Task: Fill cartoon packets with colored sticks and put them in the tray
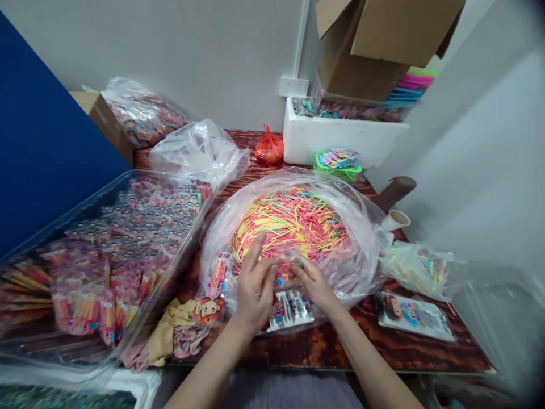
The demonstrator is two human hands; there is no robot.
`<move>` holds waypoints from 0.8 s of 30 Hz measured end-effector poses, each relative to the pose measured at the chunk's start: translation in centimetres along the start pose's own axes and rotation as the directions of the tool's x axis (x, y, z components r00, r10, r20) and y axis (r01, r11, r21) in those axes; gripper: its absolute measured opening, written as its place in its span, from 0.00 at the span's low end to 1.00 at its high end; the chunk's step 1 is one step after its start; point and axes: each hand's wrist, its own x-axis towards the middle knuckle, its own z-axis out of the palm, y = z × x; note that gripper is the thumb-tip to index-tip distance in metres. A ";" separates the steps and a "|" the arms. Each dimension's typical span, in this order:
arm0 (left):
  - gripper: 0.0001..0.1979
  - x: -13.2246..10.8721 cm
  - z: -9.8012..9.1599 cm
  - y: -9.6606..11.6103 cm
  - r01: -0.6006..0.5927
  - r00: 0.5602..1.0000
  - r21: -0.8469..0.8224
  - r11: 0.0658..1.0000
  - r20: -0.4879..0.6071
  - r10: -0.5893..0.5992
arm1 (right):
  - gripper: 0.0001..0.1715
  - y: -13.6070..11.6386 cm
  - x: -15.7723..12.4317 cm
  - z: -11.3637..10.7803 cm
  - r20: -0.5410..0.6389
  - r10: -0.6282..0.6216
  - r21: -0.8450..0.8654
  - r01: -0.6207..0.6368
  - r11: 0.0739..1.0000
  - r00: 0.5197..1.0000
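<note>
In front of me my right hand pinches the right edge of a small clear printed plastic packet. My left hand is at the packet's left edge, thumb and a finger closed on it and another finger raised. Just beyond lies a big heap of thin pink, yellow and green sticks in an open clear plastic bag. Under my hands rests a stack of silvery printed packets. A filled stick packet and a cartoon-printed packet lie left of my left hand.
At left stands a clear bin of filled packets, with crumpled cloths beside it. Right are a bag of sticks, flat printed packets and a paper cup. Behind are a green basket, red bag and foam box.
</note>
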 end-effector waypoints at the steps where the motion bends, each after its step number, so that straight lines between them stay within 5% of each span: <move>1: 0.12 0.2 1.4 0.0 -0.067 0.996 -0.001 0.998 0.057 0.067 | 0.12 0.4 -0.4 0.0 -0.014 -0.009 -0.003 0.009 1.000 1.000; 4: 0.13 0.3 5.0 -0.3 -0.162 0.938 -0.054 0.985 0.302 0.170 | 0.11 1.6 -0.9 0.0 -0.048 -0.071 -0.010 0.071 0.997 0.996; 7: 0.12 -0.2 6.2 -0.7 0.001 0.917 -0.121 0.993 0.396 0.047 | 0.12 2.5 -1.4 0.0 -0.068 -0.080 -0.005 0.080 0.997 0.994; 12: 0.11 -0.9 3.0 -1.4 0.373 0.916 -0.275 0.886 0.264 -0.303 | 0.10 3.8 -2.9 -0.2 -0.121 -0.007 0.003 0.007 1.000 0.993; 16: 0.11 -2.1 -0.2 -3.2 0.573 0.817 -0.365 0.734 0.178 -0.549 | 0.08 4.5 -3.7 0.0 -0.183 0.050 0.018 -0.047 0.999 0.982; 24: 0.15 -4.6 -2.9 -5.4 0.650 0.741 -0.408 0.641 0.151 -0.654 | 0.09 1.9 -3.6 0.0 -0.158 -0.041 0.101 0.057 0.993 0.987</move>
